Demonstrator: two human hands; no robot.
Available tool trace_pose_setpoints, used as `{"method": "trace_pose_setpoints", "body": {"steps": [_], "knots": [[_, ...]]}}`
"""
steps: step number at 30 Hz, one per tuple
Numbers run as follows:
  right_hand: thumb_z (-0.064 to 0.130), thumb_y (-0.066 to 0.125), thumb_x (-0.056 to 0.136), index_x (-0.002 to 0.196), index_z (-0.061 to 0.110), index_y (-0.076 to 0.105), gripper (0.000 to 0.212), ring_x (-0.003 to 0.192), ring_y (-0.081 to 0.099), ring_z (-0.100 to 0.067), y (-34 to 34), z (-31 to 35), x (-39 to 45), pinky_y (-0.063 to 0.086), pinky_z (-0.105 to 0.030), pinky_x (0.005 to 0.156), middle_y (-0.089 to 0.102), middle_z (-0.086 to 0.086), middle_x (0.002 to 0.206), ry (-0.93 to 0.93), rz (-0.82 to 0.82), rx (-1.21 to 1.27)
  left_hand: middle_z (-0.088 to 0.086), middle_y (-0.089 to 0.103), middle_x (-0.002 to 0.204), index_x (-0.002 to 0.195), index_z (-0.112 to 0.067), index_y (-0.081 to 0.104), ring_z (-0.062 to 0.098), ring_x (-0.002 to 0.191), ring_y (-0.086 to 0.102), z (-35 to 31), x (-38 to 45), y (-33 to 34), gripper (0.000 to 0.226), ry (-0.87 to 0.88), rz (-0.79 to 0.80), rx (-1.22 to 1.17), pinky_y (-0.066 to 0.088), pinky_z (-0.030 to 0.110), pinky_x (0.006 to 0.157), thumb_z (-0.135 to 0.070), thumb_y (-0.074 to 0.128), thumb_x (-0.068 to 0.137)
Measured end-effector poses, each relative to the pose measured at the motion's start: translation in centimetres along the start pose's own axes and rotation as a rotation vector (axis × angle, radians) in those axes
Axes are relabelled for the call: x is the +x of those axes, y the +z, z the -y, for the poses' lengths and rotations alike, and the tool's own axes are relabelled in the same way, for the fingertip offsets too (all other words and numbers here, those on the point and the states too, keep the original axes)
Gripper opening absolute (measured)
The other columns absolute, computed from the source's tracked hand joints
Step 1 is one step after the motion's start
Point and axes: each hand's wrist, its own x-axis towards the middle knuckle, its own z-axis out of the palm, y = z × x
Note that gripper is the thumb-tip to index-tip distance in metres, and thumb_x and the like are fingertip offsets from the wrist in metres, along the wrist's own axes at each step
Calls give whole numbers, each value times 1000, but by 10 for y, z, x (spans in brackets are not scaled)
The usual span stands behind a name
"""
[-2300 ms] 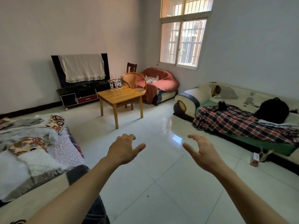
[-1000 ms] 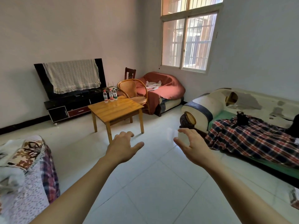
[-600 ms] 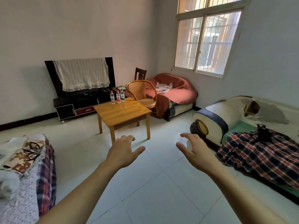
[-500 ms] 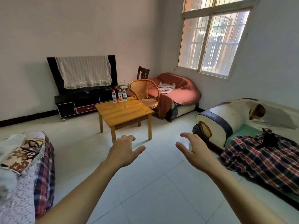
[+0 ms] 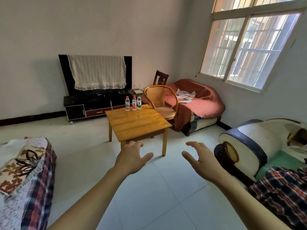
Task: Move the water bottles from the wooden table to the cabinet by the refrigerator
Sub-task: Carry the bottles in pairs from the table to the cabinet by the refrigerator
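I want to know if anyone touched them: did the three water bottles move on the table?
No. The three water bottles stand in the same row at the far edge of the wooden table, beside the wicker chair. Only the camera came closer.

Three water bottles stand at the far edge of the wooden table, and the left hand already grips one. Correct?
Not quite. The head view shows the three water bottles at the wooden table's far edge, but the left hand is empty, short of the table.

Bottles (image 5: 134,105) on table's (image 5: 137,123) far edge
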Motion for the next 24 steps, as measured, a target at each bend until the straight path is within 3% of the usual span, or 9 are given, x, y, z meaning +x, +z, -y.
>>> {"method": "trace_pose_setpoints", "body": {"steps": [4,9,14,20,24], "knots": [[53,50,93,137,27,46,51,128,43,-13,32,-9,74,34,-19,89,46,2,142,-18,48,37,-4,48,142,138,-26,46,16,124,49,27,53,8,68,-65,19,7,50,35,96,-69,53,85],[53,50,93,135,24,50,51,131,42,-18,66,-18,174,39,-35,104,50,0,140,-90,87,121,-4,50,140,135,-26,48,15,124,47,51,124,2,63,-173,18,59,46,33,94,-64,56,86],[52,51,93,135,23,50,52,117,51,-16,93,0,281,40,-30,89,51,-1,136,-180,147,194,-1,48,140,139,-23,45,18,126,46,68,190,-33,64,-285,-58,88,46,36,99,-61,55,88],[52,50,94,138,25,46,52,120,51,-20,144,45,376,45,-37,99,48,0,141,-241,236,201,2,48,141,138,-19,46,18,124,48,129,249,-64,63,-356,-147,71,45,37,100,-58,54,90],[54,50,93,139,27,45,53,117,52,-19,189,81,433,47,-34,94,46,1,143,-276,265,155,2,50,139,137,-18,47,19,122,49,189,292,-74,63,-387,-162,49,46,37,99,-58,56,89]]}}
